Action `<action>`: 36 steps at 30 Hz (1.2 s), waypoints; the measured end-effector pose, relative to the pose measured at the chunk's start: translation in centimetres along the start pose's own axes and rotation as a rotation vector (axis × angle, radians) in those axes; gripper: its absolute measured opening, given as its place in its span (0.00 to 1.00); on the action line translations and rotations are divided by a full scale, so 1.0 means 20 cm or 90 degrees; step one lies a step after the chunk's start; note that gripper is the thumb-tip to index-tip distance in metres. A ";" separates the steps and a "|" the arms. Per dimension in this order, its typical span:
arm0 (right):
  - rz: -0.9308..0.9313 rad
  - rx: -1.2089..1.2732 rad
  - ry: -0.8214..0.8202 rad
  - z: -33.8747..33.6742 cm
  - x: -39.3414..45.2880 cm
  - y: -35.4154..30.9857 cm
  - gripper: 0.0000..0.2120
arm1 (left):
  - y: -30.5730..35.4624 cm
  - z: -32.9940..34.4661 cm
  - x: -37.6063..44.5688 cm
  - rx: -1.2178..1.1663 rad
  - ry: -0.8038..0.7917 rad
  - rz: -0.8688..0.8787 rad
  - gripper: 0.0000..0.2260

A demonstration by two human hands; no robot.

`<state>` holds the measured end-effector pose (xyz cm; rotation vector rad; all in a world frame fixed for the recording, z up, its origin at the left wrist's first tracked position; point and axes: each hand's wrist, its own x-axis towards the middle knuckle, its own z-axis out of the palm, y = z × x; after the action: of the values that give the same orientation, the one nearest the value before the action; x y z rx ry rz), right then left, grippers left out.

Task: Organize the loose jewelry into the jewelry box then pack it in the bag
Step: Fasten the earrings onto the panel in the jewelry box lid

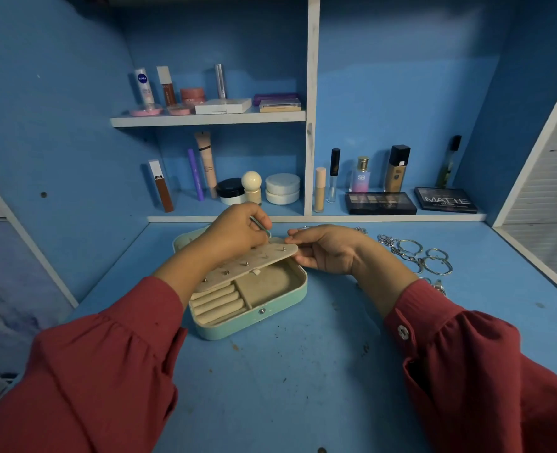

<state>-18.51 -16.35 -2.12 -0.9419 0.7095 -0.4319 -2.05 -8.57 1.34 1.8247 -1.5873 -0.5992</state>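
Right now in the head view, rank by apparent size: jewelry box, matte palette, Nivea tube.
1. Jewelry box, though it is nearest the camera.
2. Matte palette.
3. Nivea tube, farthest back.

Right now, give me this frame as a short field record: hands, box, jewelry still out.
left hand: fingers pinch a small item over the earring panel
right hand: holds the panel's right end
jewelry box: mint green, open on the blue desk, ring rolls and one compartment showing
earring panel: beige, raised over the box, several studs in it
loose jewelry: silver rings and chains on the desk, right of the box
bag: not in view
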 end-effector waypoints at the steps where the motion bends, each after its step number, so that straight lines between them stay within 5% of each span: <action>1: 0.002 -0.002 -0.002 0.00 0.00 0.00 0.07 | 0.00 0.00 0.00 0.003 0.001 0.001 0.10; 36: 0.002 -0.009 -0.004 -0.01 0.00 0.00 0.07 | -0.04 0.01 0.01 -0.014 0.017 0.058 0.12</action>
<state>-18.63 -16.33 -2.18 -0.9551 0.7092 -0.4206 -1.61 -8.80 0.75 1.7270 -1.6305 -0.5474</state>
